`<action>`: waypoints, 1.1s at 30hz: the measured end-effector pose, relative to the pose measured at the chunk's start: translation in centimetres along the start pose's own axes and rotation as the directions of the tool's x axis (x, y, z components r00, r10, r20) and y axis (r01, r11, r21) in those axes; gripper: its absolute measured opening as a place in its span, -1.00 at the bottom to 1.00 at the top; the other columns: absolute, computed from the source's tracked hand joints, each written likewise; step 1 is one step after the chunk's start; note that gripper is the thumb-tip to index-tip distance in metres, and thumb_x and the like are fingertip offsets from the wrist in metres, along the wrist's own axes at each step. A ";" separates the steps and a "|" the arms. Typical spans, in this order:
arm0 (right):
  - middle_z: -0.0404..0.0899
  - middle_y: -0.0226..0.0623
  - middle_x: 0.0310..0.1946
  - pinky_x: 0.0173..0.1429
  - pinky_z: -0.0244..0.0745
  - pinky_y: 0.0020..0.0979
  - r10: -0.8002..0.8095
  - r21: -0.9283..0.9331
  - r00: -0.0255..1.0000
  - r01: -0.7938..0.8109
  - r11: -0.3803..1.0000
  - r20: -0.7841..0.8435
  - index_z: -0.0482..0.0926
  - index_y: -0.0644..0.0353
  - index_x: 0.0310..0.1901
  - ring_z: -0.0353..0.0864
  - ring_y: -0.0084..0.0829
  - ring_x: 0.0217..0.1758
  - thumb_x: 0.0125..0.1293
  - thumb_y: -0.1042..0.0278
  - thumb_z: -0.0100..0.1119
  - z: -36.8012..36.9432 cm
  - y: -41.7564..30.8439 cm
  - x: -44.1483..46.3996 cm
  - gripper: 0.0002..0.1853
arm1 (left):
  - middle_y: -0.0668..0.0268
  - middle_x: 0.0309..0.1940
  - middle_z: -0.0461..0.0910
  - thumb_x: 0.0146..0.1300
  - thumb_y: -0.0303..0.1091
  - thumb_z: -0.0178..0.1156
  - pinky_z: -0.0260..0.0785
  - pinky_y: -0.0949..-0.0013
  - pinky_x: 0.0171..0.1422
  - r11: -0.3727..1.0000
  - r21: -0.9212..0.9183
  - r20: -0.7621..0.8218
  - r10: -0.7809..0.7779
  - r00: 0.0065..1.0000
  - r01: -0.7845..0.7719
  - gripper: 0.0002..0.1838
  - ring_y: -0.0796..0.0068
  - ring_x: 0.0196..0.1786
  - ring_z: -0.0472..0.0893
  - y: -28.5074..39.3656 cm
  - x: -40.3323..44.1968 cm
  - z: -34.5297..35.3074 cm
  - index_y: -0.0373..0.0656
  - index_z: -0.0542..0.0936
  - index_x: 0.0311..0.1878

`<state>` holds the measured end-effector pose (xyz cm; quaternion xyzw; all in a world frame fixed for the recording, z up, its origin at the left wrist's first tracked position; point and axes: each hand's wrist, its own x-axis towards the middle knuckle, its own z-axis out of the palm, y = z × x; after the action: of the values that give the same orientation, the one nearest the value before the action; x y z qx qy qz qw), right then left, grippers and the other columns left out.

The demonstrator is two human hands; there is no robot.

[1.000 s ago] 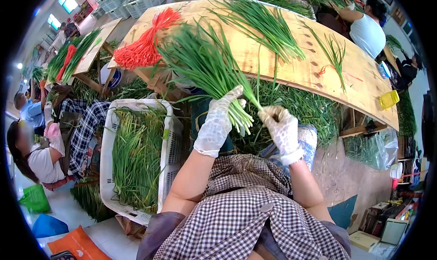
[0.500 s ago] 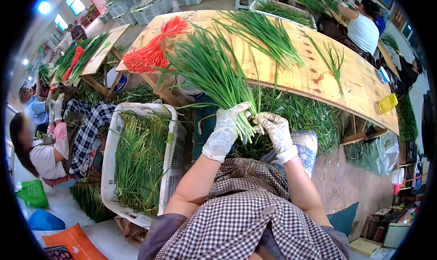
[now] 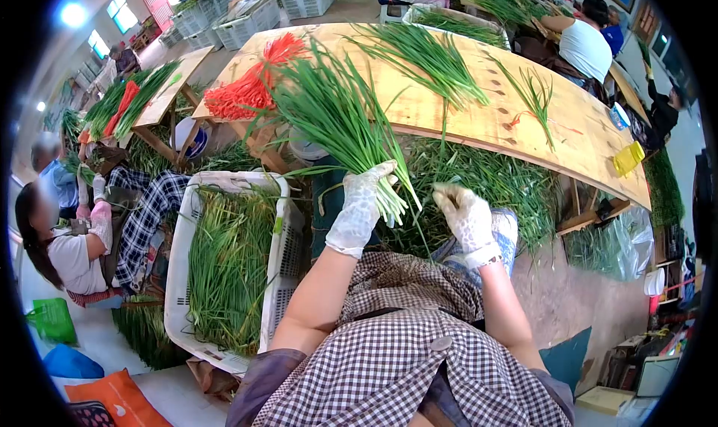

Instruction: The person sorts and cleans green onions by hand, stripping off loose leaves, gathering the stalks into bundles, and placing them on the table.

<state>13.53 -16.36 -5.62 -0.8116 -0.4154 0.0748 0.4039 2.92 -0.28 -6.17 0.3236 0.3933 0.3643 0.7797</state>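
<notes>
A bunch of long green stalks (image 3: 336,120) is held near its pale ends by my gloved left hand (image 3: 366,195), its leaves fanning up over the table's edge. Just right of the bunch is my gloved right hand (image 3: 464,214), with its fingers curled together; the fingertips are blurred, and whether they hold anything is too small to tell. A thin blade hangs below the bunch. On the wooden table (image 3: 419,117) lie red strips (image 3: 243,89), a larger pile of green stalks (image 3: 434,64) and a few stalks (image 3: 535,102) with a red strip.
A white crate (image 3: 280,277) of greens stands at my left. Cut leaves (image 3: 493,180) lie under the table. A yellow container (image 3: 628,159) is at its right end. Co-workers sit at the left (image 3: 71,255) and far right (image 3: 587,49).
My right hand has come away from the stalk ends and moved slightly right. My left hand still grips the bunch. The view has shifted a little.
</notes>
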 end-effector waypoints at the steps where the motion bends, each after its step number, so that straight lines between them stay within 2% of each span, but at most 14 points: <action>1: 0.63 -0.26 -0.32 -0.18 0.51 -0.36 -0.079 0.013 0.996 0.079 0.997 -0.042 0.64 0.05 -0.20 0.63 -0.25 -0.24 0.15 0.12 0.20 -0.3 -1.8 0.2 -0.74 | 0.19 -0.43 0.63 0.00 -0.62 0.28 0.45 0.49 -0.50 1.000 -0.001 0.000 -0.018 1.000 0.018 -0.84 0.47 -0.56 0.55 -0.5 -0.1 0.0 -0.37 0.60 -0.29; 6: 0.61 -0.32 -0.39 -0.29 0.50 -0.35 -0.295 -0.212 0.955 0.290 0.933 0.007 0.61 -0.01 -0.21 0.62 -0.28 -0.34 0.07 0.15 0.29 2.6 -1.2 2.5 -0.75 | 0.17 -0.38 0.64 0.00 -0.63 0.28 0.48 0.48 -0.46 0.999 -0.001 0.079 0.047 0.996 -0.047 -0.79 0.42 -0.44 0.62 -2.0 -0.5 -0.3 -0.32 0.58 -0.24; 8: 0.61 -0.33 -0.46 -0.38 0.50 -0.33 -0.298 -0.103 0.867 0.280 0.954 -0.399 0.58 0.01 -0.34 0.61 -0.25 -0.43 0.08 0.18 0.30 3.2 -0.3 3.6 -0.83 | 0.16 -0.35 0.64 0.00 -0.65 0.26 0.49 0.48 -0.44 0.999 0.033 0.059 0.002 0.998 -0.004 -0.76 0.40 -0.40 0.63 -1.9 -0.8 -0.7 -0.33 0.56 -0.20; 10: 0.59 -0.30 -0.56 -0.48 0.48 -0.33 -0.274 -0.188 0.786 0.203 0.961 -0.554 0.57 0.06 -0.47 0.59 -0.23 -0.55 0.15 0.21 0.25 0.4 -1.5 3.9 -0.84 | 0.15 -0.34 0.63 0.00 -0.67 0.25 0.50 0.49 -0.43 1.000 0.004 0.025 0.010 1.000 -0.010 -0.75 0.40 -0.40 0.63 -1.5 -1.2 -0.7 -0.33 0.55 -0.19; 14: 0.63 -0.19 -0.50 -0.37 0.50 -0.30 -0.070 -0.314 0.988 0.023 0.949 -0.137 0.63 0.14 -0.43 0.63 -0.23 -0.48 0.13 0.04 0.26 -2.5 -2.4 1.8 -0.70 | 0.16 -0.35 0.63 0.01 -0.66 0.24 0.52 0.50 -0.41 0.999 -0.042 0.012 0.012 1.000 -0.011 -0.76 0.41 -0.40 0.63 -1.6 -1.3 -0.4 -0.32 0.54 -0.19; 16: 0.63 -0.17 -0.43 -0.24 0.51 -0.31 -0.130 -0.077 0.990 0.125 0.989 -0.064 0.63 0.14 -0.30 0.65 -0.23 -0.36 0.07 0.06 0.31 0.1 -2.0 0.1 -0.68 | 0.17 -0.35 0.63 0.02 -0.65 0.25 0.53 0.49 -0.40 0.998 -0.050 0.033 0.041 0.999 -0.039 -0.76 0.41 -0.40 0.63 -1.9 -1.4 -0.1 -0.31 0.54 -0.19; 17: 0.65 -0.20 -0.37 -0.16 0.49 -0.31 -0.028 -0.031 0.998 0.030 0.999 0.064 0.63 0.13 -0.20 0.65 -0.25 -0.28 0.03 0.09 0.34 1.0 -1.8 -0.2 -0.64 | 0.18 -0.36 0.62 0.02 -0.65 0.26 0.53 0.48 -0.40 0.998 -0.058 0.055 0.024 0.998 -0.021 -0.76 0.41 -0.41 0.63 -1.9 -1.7 0.1 -0.31 0.54 -0.19; 20: 0.65 -0.25 -0.46 -0.30 0.49 -0.45 0.060 0.160 0.998 -0.063 0.985 0.028 0.63 0.20 -0.22 0.62 -0.40 -0.44 0.09 0.29 0.31 3.2 0.2 0.3 -0.76 | 0.19 -0.36 0.62 0.01 -0.63 0.29 0.53 0.45 -0.40 0.999 -0.047 0.071 0.012 0.997 -0.009 -0.75 0.41 -0.42 0.62 -1.6 -2.0 0.2 -0.30 0.54 -0.20; 21: 0.64 -0.29 -0.51 -0.38 0.45 -0.57 0.220 0.425 0.963 -0.266 0.865 0.156 0.62 0.31 -0.24 0.57 -0.58 -0.49 0.16 0.42 0.24 1.9 -1.4 0.4 -0.83 | 0.20 -0.37 0.62 0.01 -0.62 0.29 0.53 0.44 -0.40 1.000 0.005 0.054 0.010 0.998 -0.010 -0.76 0.41 -0.43 0.62 -1.3 -2.4 0.0 -0.30 0.55 -0.20; 24: 0.64 -0.24 -0.42 -0.39 0.50 -0.59 0.139 0.731 0.918 -0.381 0.566 0.371 0.58 0.43 -0.20 0.58 -0.57 -0.46 0.21 0.53 0.16 1.9 0.3 1.1 -0.83 | 0.21 -0.39 0.61 0.01 -0.60 0.30 0.53 0.43 -0.41 0.996 0.085 0.054 -0.029 0.998 0.025 -0.78 0.41 -0.44 0.61 -1.6 -2.4 -0.5 -0.30 0.56 -0.22; 28: 0.65 -0.17 -0.34 -0.32 0.56 -0.54 0.167 0.717 0.884 -0.454 0.530 0.436 0.54 0.47 -0.16 0.63 -0.48 -0.41 0.21 0.53 0.16 2.4 0.5 0.5 -0.79 | 0.18 -0.38 0.62 -0.01 -0.66 0.26 0.52 0.42 -0.41 0.993 -0.003 0.193 -0.115 0.974 0.118 -0.77 0.41 -0.46 0.60 -2.7 -2.3 -0.7 -0.31 0.56 -0.22; 31: 0.65 -0.16 -0.42 -0.34 0.56 -0.49 0.285 0.508 0.884 -0.449 0.735 0.369 0.61 0.36 -0.24 0.64 -0.44 -0.47 0.12 0.41 0.19 1.7 1.1 0.6 -0.79 | 0.11 -0.38 0.62 -0.05 -0.73 0.20 0.52 0.40 -0.39 0.987 -0.156 0.184 0.061 0.981 -0.032 -0.76 0.34 -0.44 0.62 -2.2 -1.0 -1.1 -0.40 0.54 -0.24; 32: 0.64 -0.12 -0.46 -0.26 0.56 -0.38 0.257 -0.018 0.894 -0.270 0.963 0.366 0.65 0.20 -0.32 0.65 -0.31 -0.44 0.04 0.22 0.23 0.5 1.5 0.7 -0.76 | 0.06 -0.37 0.62 -0.04 -0.72 0.19 0.54 0.41 -0.31 0.990 -0.087 0.193 0.126 0.973 -0.111 -0.77 0.29 -0.39 0.64 -1.6 -0.5 -1.8 -0.43 0.53 -0.24; 33: 0.63 -0.11 -0.46 -0.22 0.55 -0.33 0.208 -0.314 0.895 -0.081 0.946 0.394 0.66 0.15 -0.34 0.65 -0.25 -0.40 0.01 0.13 0.25 0.0 2.4 1.0 -0.72 | 0.05 -0.36 0.62 -0.03 -0.71 0.19 0.55 0.40 -0.26 0.987 -0.091 0.232 0.151 0.961 -0.134 -0.78 0.28 -0.36 0.64 -0.3 -0.9 -2.0 -0.43 0.52 -0.23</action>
<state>15.67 -16.40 -7.14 -0.8552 -0.4373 0.2169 0.1744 0.95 -0.74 -7.00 0.3631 0.2588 0.3925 0.8044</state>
